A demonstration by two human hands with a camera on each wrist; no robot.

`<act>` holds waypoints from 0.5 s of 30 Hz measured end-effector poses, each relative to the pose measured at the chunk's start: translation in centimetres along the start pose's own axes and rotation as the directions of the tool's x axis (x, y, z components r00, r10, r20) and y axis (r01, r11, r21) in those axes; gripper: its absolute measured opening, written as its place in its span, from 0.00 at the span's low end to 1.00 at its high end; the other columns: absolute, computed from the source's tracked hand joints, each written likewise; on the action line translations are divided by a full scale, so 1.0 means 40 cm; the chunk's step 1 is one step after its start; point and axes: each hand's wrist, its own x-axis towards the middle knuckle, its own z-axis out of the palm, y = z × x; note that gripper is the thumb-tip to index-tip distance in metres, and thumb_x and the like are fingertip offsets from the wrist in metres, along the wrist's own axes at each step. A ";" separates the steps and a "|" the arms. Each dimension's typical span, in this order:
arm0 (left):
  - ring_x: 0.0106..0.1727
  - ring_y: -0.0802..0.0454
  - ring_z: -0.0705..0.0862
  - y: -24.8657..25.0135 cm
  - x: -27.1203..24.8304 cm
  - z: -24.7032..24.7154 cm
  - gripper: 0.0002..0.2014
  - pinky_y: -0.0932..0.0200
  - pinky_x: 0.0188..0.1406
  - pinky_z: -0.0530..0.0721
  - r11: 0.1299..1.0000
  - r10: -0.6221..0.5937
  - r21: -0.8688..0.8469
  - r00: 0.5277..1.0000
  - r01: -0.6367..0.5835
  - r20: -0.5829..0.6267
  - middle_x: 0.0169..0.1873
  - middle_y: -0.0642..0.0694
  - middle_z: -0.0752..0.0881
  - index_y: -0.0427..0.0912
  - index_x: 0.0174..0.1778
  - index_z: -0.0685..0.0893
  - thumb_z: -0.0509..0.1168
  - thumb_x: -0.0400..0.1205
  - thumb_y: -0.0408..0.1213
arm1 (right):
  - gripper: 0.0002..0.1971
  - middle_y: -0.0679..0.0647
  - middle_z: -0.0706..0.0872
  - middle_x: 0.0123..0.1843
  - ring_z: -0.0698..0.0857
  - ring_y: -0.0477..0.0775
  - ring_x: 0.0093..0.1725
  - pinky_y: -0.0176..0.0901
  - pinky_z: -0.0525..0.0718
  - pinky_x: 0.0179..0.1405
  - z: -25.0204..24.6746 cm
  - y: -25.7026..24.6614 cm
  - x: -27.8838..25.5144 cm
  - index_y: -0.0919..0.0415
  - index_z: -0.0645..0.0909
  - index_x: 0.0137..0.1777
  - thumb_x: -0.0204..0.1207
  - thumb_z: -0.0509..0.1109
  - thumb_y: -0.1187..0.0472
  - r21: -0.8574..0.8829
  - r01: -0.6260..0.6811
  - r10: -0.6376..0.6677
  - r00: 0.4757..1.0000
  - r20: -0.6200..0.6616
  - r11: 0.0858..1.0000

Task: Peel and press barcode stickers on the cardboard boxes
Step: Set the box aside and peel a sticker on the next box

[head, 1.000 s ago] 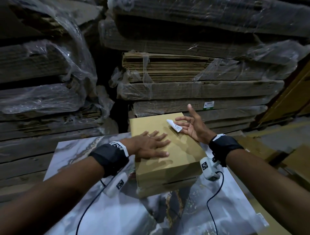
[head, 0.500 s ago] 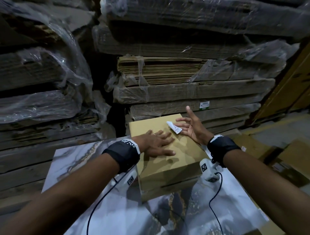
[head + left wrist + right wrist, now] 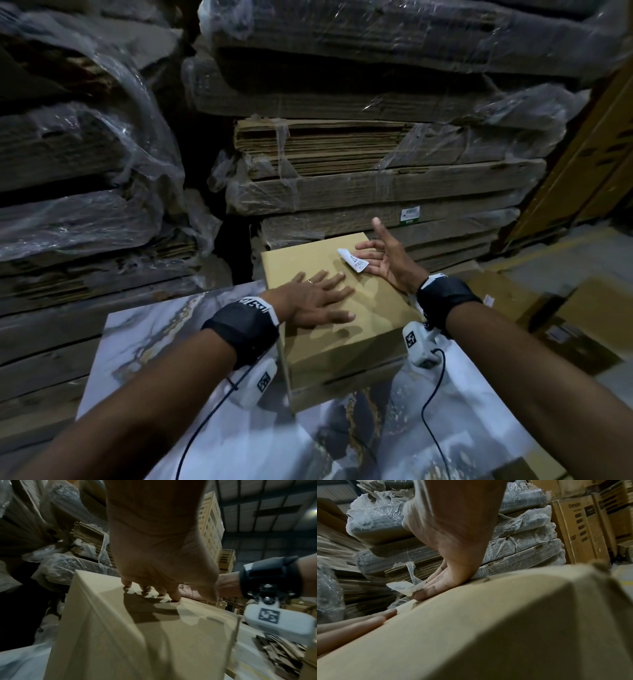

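Cardboard box (image 3: 329,349) under flat left hand (image 3: 317,301); right hand (image 3: 387,263) splayed, sticker (image 3: 354,262) stuck on fingertips.

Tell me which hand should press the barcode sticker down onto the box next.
Right. The right hand already has the barcode sticker at its fingertips, curled up over the cardboard box. The left hand lies flat on the lid, steadying it.
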 end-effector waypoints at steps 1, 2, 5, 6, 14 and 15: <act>0.89 0.45 0.39 0.000 -0.014 0.009 0.37 0.33 0.85 0.41 0.999 0.041 -0.018 0.999 -0.041 -0.005 0.89 0.54 0.37 0.65 0.88 0.43 0.43 0.84 0.73 | 0.46 0.67 0.91 0.61 0.92 0.57 0.58 0.48 0.89 0.57 0.002 0.001 -0.001 0.70 0.82 0.67 0.74 0.64 0.24 -0.004 0.002 -0.002 1.000 0.000 1.000; 0.89 0.46 0.39 -0.009 -0.025 0.017 0.36 0.33 0.86 0.41 0.997 0.074 -0.024 0.997 -0.075 -0.013 0.89 0.55 0.38 0.66 0.88 0.43 0.43 0.85 0.71 | 0.47 0.66 0.91 0.60 0.93 0.57 0.57 0.48 0.89 0.56 0.005 0.001 -0.003 0.70 0.82 0.67 0.72 0.66 0.23 -0.009 0.004 -0.004 1.000 -0.006 1.000; 0.90 0.45 0.40 -0.069 -0.048 0.022 0.34 0.33 0.86 0.44 0.998 0.067 -0.004 0.997 -0.067 -0.028 0.89 0.59 0.40 0.70 0.87 0.43 0.42 0.85 0.72 | 0.50 0.67 0.92 0.59 0.93 0.55 0.54 0.45 0.90 0.51 0.010 0.000 -0.008 0.72 0.83 0.66 0.66 0.67 0.23 -0.024 0.014 -0.014 1.000 -0.027 1.000; 0.90 0.44 0.40 -0.091 -0.051 0.019 0.35 0.32 0.85 0.45 1.000 0.028 0.002 0.999 -0.028 -0.027 0.89 0.60 0.40 0.72 0.86 0.42 0.39 0.83 0.75 | 0.51 0.67 0.91 0.59 0.93 0.54 0.53 0.45 0.90 0.51 0.010 0.001 -0.010 0.73 0.83 0.66 0.65 0.68 0.23 -0.025 0.018 -0.019 0.999 -0.029 1.000; 0.89 0.47 0.38 -0.028 -0.075 0.047 0.45 0.35 0.86 0.43 1.000 -0.002 -0.002 0.999 0.002 -0.037 0.89 0.53 0.37 0.62 0.89 0.40 0.37 0.77 0.80 | 0.50 0.65 0.92 0.58 0.92 0.55 0.55 0.49 0.90 0.59 0.013 0.005 -0.004 0.71 0.84 0.66 0.65 0.67 0.23 -0.029 0.019 -0.020 0.999 -0.036 0.999; 0.89 0.48 0.37 -0.019 -0.082 0.058 0.42 0.36 0.86 0.42 0.999 0.033 -0.006 0.999 -0.033 -0.031 0.89 0.54 0.37 0.63 0.89 0.40 0.39 0.80 0.77 | 0.50 0.65 0.92 0.57 0.92 0.56 0.55 0.49 0.90 0.59 0.014 0.006 -0.006 0.71 0.84 0.65 0.65 0.67 0.23 -0.034 0.019 -0.020 0.999 -0.030 0.999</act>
